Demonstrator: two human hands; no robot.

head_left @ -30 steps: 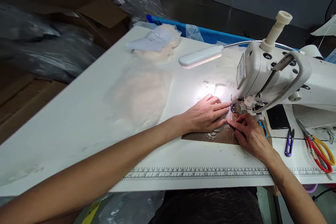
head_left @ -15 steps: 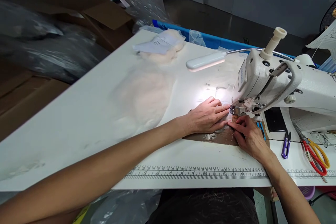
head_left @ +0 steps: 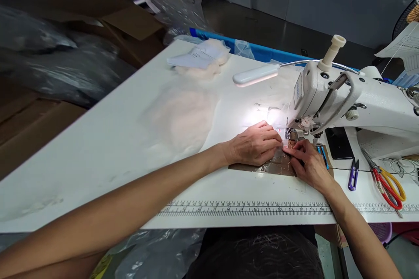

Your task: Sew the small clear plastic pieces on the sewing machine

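A white sewing machine (head_left: 327,87) stands on the right of the table, its presser foot (head_left: 288,134) lowered close to a small, thin pale piece of fabric (head_left: 284,143). My left hand (head_left: 257,143) lies just left of the foot with its fingers curled together at the fabric's edge; the fingertips are partly hidden. On the near side, my right hand (head_left: 309,163) pinches the fabric's edge between thumb and forefinger. Beneath both hands is a shiny brown plate (head_left: 271,168). A lamp on a bendy neck (head_left: 255,75) lights the spot.
Purple thread snips (head_left: 353,174), red-and-yellow-handled scissors (head_left: 389,187) and a black phone (head_left: 339,143) lie at right. Sheer pale fabric (head_left: 180,117) spreads at left, and a labelled bundle (head_left: 203,56) sits behind. A ruler strip (head_left: 245,208) runs along the front edge.
My left hand has drawn back slightly to the left, its stretched fingers now curled. My right hand keeps its pinch near the foot. The view has shifted slightly.
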